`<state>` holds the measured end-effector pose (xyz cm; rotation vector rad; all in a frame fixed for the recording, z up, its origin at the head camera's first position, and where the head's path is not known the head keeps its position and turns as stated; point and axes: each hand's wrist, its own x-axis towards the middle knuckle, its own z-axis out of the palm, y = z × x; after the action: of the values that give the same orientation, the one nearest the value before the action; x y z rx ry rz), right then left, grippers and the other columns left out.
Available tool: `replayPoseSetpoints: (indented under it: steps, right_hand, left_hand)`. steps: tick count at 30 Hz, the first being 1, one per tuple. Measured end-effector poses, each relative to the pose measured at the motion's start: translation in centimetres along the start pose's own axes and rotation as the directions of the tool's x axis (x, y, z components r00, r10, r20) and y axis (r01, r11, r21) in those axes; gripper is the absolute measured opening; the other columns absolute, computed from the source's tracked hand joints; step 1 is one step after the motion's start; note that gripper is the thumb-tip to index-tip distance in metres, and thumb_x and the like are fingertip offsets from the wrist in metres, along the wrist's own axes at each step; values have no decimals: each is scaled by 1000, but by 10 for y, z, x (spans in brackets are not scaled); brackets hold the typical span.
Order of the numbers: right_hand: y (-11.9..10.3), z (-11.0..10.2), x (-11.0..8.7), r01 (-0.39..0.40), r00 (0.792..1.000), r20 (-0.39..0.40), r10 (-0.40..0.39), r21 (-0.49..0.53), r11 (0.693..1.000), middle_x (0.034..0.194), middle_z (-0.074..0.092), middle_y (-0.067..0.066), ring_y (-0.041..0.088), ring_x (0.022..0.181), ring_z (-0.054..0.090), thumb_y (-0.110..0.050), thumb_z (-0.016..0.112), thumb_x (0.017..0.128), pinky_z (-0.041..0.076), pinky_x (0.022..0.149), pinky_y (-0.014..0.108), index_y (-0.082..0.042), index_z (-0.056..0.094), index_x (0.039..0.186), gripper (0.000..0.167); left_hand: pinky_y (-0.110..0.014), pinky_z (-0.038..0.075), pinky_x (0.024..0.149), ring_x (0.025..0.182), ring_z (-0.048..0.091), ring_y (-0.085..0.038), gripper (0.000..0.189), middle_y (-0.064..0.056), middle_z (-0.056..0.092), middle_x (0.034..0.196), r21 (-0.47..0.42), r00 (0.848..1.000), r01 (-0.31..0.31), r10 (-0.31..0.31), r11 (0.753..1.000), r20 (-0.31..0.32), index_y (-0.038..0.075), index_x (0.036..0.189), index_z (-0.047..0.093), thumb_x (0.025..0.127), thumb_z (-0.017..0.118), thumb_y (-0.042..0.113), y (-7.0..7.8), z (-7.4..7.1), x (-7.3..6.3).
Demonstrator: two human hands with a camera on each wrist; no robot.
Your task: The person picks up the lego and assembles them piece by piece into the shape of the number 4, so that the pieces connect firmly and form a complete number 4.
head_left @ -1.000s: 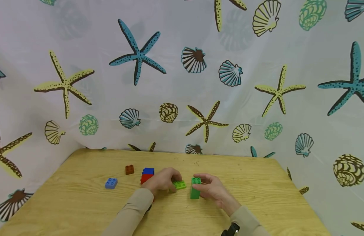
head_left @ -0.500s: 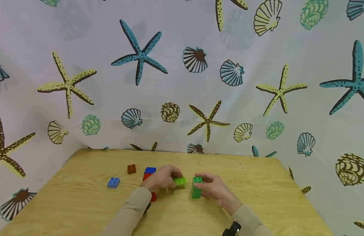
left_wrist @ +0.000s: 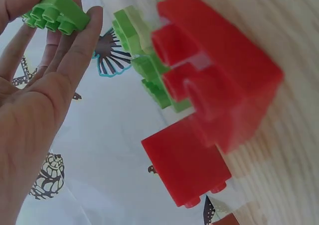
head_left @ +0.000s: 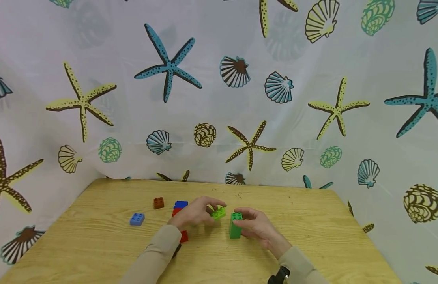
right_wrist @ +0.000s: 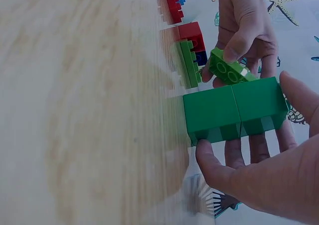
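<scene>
My left hand [head_left: 197, 215] pinches a lime green building brick [head_left: 219, 213] between thumb and fingers, tilted and raised off the table. In the left wrist view the studs of this brick [left_wrist: 57, 13] point downward. Just to the right, my right hand [head_left: 256, 227] grips a stack of two darker green bricks [head_left: 235, 227], which stands upright on the table. Its thumb lies at the top of the stack and its fingers run along the side, as the right wrist view shows of the green stack [right_wrist: 234, 110]. The held lime brick hangs close beside the stack.
Left of the left hand are a blue brick [head_left: 181, 204] above red ones, and a red brick [head_left: 184, 236] near the sleeve. A brown brick [head_left: 158, 203] and a light blue brick [head_left: 137, 219] lie farther left. Another lime brick [right_wrist: 188, 63] rests on the table.
My left hand has picked the lime brick up off the table and tilted it, moving slightly up and right. My right hand stays on the green stack.
</scene>
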<state>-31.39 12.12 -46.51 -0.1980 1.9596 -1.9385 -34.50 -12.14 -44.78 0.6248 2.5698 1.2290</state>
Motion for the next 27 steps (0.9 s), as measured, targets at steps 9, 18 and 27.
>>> replayPoseSetpoints:
  steps: [9,18,27]
  right_hand:
    - [1,2,2,-9,1000,20,8,40,999,126,57,7,12,104,61,-15,73,89,49,99,47,-2,49,141,59]
    - [1,3,2,-18,1000,16,17,54,998,126,57,6,13,104,60,-16,74,89,50,99,45,-5,52,140,56]
    - [1,3,3,-32,1000,1,32,51,998,136,51,14,15,109,59,-17,73,89,50,99,44,-2,45,144,63]
  left_hand:
    - [-46,53,93,108,62,-27,50,-7,63,120,-23,992,-127,127,992,-4,22,123,66,80,73,0,6,1,1]
    - [-42,53,93,105,63,-21,40,-2,68,118,-26,980,-199,198,980,-35,16,125,67,86,74,15,11,6,-1]
    - [-34,54,91,105,64,-16,40,-3,69,120,-41,979,-199,198,979,-44,10,127,66,88,72,14,22,11,1]
